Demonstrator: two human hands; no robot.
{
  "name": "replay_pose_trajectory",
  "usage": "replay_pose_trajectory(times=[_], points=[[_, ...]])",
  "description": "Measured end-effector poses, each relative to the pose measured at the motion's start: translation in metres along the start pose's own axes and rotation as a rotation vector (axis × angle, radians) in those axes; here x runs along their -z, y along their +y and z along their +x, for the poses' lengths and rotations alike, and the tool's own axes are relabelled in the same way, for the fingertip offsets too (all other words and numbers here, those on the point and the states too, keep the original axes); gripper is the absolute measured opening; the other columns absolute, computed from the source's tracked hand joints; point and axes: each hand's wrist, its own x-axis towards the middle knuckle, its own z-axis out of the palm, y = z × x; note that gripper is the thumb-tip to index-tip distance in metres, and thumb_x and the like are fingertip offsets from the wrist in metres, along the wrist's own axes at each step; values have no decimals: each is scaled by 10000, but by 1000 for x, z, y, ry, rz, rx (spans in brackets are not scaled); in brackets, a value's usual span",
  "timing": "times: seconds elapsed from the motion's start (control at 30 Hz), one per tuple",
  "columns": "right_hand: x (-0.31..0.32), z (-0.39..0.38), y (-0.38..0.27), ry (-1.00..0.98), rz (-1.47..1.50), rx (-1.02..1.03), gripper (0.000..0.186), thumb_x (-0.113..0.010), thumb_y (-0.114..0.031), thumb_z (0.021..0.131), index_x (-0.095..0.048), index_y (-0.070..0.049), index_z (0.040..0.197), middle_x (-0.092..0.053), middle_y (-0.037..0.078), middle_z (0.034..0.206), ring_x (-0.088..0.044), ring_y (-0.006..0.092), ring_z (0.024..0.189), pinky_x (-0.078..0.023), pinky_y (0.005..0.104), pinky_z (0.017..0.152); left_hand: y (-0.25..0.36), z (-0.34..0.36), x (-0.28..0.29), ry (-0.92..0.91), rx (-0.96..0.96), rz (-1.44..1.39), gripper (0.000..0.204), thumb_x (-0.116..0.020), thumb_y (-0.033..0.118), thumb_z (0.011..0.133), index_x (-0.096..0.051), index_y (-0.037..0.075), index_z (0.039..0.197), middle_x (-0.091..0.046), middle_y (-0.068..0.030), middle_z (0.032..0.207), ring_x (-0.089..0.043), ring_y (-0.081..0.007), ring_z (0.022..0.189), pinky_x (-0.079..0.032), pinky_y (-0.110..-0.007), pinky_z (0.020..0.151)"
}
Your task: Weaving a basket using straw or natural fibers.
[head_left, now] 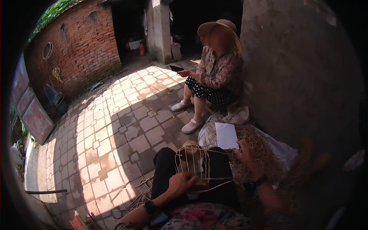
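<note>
On my lap lies a half-woven straw piece [190, 147], with a round plaited end and long pale strands running toward me. My left hand [183, 183] is closed over its near part, fingers bent on the strands and the lower woven band. Twisted straw cords [220, 184] trail from it to the right. Out to the right, my right hand [246, 154] is at the lower corner of a written sheet of paper [226, 136], thumb and finger closed on its edge. The sheet lies over a heap of loose straw [257, 149].
A person in a sun hat [220, 73] sits ahead against the wall, holding a dark flat device [176, 68]. White sacking [281, 147] lies under the straw. Loose strands [134, 195] spread on the paving at my left. A bucket [60, 105] stands by the brick wall [84, 38].
</note>
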Motion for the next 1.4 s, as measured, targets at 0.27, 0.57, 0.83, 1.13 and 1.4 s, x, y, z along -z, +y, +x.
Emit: replay_pose_trajectory(times=[0.27, 0.57, 0.83, 1.13, 1.4], points=[[-25, -8, -93, -427, 345, 227, 261, -593, -309, 904, -649, -59, 956, -647, 144, 771, -642, 307, 756, -479, 387, 666, -3, 5, -5, 10, -14, -8, 364, -558, 451, 852, -730, 144, 944, -684, -157, 816, -666, -343, 793, -518, -439, 720], [114, -97, 189, -295, -957, -656, 162, -650, -230, 761, -686, -99, 851, -664, 106, 831, -645, 331, 782, -477, 462, 705, 2, 16, 5, -30, -39, 21, 402, -525, 470, 849, -714, 115, 867, -673, -160, 770, -662, -352, 768, -511, -460, 700], [25, -59, -97, -405, 430, 388, 184, -697, -153, 812, -652, -42, 952, -643, 113, 882, -646, 271, 833, -507, 357, 720, -32, 29, 3, -248, -144, 117, 319, -512, 357, 892, -675, 97, 980, -670, -150, 875, -656, -324, 845, -511, -412, 764], [3, -88, -118, -585, 140, 386, 302, -629, -274, 860, -616, -43, 1055, -658, 148, 877, -649, 350, 785, -517, 424, 680, -31, 26, 21, -394, -644, -91, 237, -544, 186, 902, -608, -10, 1020, -627, -111, 881, -647, -197, 746, -524, -330, 722], [-19, -83, -112, -666, 1857, -575, 474, -565, -227, 943, -400, -47, 1349, -615, 122, 959, -620, 195, 883, -508, 322, 781, -4, 11, 25, -501, 42, -336, 282, -663, 180, 849, -619, -21, 1043, -647, -78, 859, -646, -136, 795, -540, -297, 721]])
